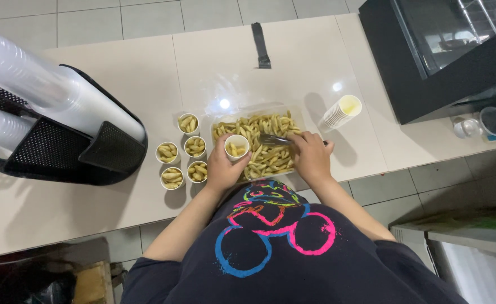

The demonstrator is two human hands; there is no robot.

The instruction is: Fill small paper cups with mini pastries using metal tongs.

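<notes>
Now tongs [274, 139] lie crosswise, tips pointing left toward cup [236, 146].

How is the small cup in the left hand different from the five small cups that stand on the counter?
The held cup is lifted by the left hand over the clear tray; the five cups stand on the counter, left of the tray. The held cup has only a few pieces inside; the five cups look full. All are small white cups with the same yellowish pieces.

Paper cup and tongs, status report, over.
Left hand holds small paper cup, a few pieces inside. Right hand grips metal tongs over clear tray of snack sticks. Five filled cups alongside; nothing obstructing.
</notes>
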